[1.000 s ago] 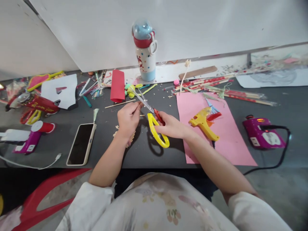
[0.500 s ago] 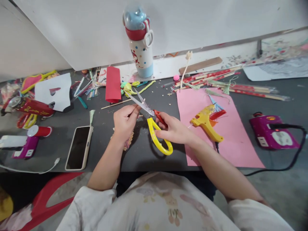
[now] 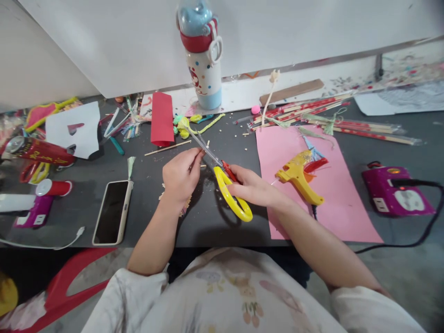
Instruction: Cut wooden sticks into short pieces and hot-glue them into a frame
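The right hand (image 3: 253,187) is gripping the scissors (image 3: 225,178), its fingers closed through and around the red and yellow handles. The blades are pointing away from the person and to the left, low over the dark table (image 3: 208,226). The left hand (image 3: 180,175) is curling loosely beside them, with thumb and forefinger pinched together right against the blades. What they are pinching is too small to tell. Small pale scraps (image 3: 186,206) are lying on the table under the left wrist. The scissors are sitting between the two hands, in front of the person's chest, just left of the pink paper (image 3: 333,203).

Half a second ago the blades were standing spread in a clear V. Now they are lying nearly together as one line. Both hands are staying almost where they were, and the yellow handle loop is sitting slightly lower and further right.

At the back, a water bottle (image 3: 203,60) is standing upright against the wall with its blue lid shut, so its contents are hidden. On the left, a red can (image 3: 40,151) is lying on its side, and whether anything is in it cannot be told. A yellow glue gun (image 3: 298,178) is resting on the pink paper, and a phone (image 3: 113,210) is lying face up near the left forearm.
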Tool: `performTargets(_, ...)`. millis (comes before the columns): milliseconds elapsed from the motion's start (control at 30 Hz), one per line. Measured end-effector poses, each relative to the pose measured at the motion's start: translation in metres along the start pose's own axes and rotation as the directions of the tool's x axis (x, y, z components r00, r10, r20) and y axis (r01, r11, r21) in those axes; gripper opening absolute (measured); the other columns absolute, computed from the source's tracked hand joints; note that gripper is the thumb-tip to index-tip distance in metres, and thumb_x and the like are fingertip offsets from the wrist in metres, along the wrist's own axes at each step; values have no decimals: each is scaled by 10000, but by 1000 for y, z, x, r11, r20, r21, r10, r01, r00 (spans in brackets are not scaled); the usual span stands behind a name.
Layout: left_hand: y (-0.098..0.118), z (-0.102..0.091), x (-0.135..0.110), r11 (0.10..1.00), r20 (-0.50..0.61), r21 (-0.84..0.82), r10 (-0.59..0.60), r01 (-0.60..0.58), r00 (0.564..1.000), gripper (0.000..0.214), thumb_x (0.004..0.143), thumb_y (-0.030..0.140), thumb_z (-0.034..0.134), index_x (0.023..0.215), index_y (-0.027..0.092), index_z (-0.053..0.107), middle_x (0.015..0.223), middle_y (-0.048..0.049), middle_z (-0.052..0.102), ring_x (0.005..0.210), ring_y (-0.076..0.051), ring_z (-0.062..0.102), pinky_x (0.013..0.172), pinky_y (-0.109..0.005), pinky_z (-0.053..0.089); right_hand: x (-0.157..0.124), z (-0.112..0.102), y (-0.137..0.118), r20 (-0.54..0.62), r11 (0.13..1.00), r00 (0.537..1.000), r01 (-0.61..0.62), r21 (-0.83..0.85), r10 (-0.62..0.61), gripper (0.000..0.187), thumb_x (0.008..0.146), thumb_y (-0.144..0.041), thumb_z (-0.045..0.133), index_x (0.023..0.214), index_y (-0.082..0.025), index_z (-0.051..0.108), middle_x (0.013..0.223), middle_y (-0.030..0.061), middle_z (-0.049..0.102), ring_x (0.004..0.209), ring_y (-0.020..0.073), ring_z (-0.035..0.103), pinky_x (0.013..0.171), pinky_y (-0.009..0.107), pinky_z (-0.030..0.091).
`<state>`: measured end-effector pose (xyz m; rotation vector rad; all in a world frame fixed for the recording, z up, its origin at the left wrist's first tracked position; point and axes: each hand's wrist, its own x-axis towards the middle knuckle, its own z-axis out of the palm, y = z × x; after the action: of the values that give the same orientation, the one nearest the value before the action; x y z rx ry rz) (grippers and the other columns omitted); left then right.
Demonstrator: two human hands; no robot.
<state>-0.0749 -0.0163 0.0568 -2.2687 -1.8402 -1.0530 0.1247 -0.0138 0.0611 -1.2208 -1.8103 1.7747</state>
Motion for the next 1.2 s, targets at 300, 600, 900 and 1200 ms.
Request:
performTargets(300, 3, -7, -2, 977, -59, 135, 177, -168, 982, 211, 913, 235, 479, 957, 180, 679, 702, -28, 646, 640, -122, 581, 592, -240, 390, 1, 8, 9, 66, 988, 998, 12, 154, -23, 387, 735, -438, 631, 979, -167, 504, 805, -13, 498, 697, 110, 439, 605, 239, 377)
performTargets(600, -16, 13, 0, 983, -130, 44, 184, -180, 974, 222, 909, 280, 504, 853, 198, 703, 599, -1, 573, 559, -101, 504, 543, -239, 337, 9, -2, 23, 195, 897, 974, 21, 442, -119, 161, 815, -321, 525, 891, -181, 507, 691, -34, 482, 533, 64, 361, 503, 204, 327)
performTargets(900, -8, 12, 3, 987, -140, 1, 162, -163, 977, 220, 896, 245, 525, 737, 180, 663, 543, 29, 477, 524, -83, 439, 526, -216, 333, 9, 2, 20, 162, 925, 985, -2, 379, -65, 241, 793, -342, 547, 956, -171, 498, 753, -27, 492, 585, 70, 393, 546, 210, 352)
performTargets(1200, -6, 5, 5, 967, -236, -119, 192, -225, 952, 152, 857, 181, 580, 724, 173, 653, 562, 35, 538, 511, -58, 448, 507, -189, 347, -2, -2, 9, 158, 959, 982, 60, 276, -107, 278, 759, -361, 592, 921, -160, 490, 792, -12, 493, 671, 91, 429, 568, 218, 362)
